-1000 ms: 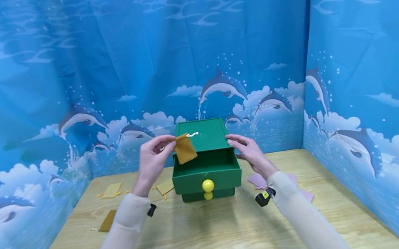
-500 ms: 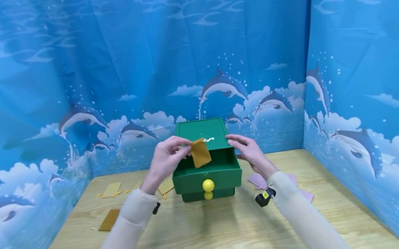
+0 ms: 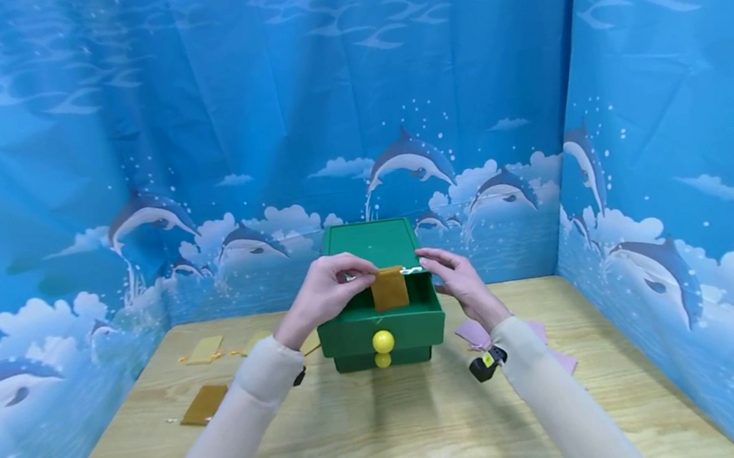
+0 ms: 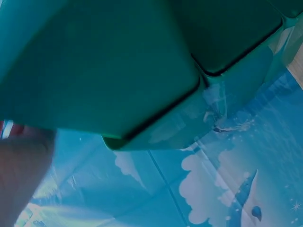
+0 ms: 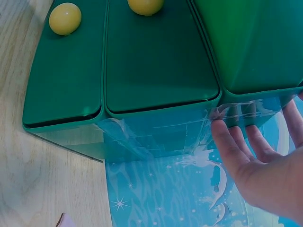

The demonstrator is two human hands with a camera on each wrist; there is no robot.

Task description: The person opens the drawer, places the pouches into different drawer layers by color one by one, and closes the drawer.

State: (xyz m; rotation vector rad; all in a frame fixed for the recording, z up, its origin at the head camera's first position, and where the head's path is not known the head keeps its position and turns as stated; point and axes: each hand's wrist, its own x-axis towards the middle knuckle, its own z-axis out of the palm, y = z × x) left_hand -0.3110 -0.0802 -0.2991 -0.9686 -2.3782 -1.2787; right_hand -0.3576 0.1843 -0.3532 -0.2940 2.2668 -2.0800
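A small mustard-brown drawstring pouch (image 3: pixel 390 289) hangs from my left hand (image 3: pixel 333 287), pinched at its top edge between thumb and fingers. White cord ends stick out beside its top. The pouch is over the pulled-out top drawer (image 3: pixel 382 331) of a green drawer cabinet (image 3: pixel 368 240). Only part of my left hand (image 4: pixel 23 161) shows in the left wrist view, and the pouch is hidden there. With fingers spread, my right hand (image 3: pixel 459 279) rests against the cabinet's right side near the top. The right wrist view shows my right hand's fingertips (image 5: pixel 222 127) on that side wall.
Another brown pouch (image 3: pixel 203 405) and a pale yellow pouch (image 3: pixel 206 351) lie on the wooden table (image 3: pixel 391 438) at left. Lilac pouches (image 3: pixel 474 333) lie at right, partly behind my right forearm. Yellow knobs (image 3: pixel 383 341) project from the drawers. Dolphin-print curtains (image 3: pixel 250 159) surround the table.
My left hand has carried the brown pouch rightward and slightly down, from the drawer's left side to above its middle. My right hand stays at the cabinet's side.
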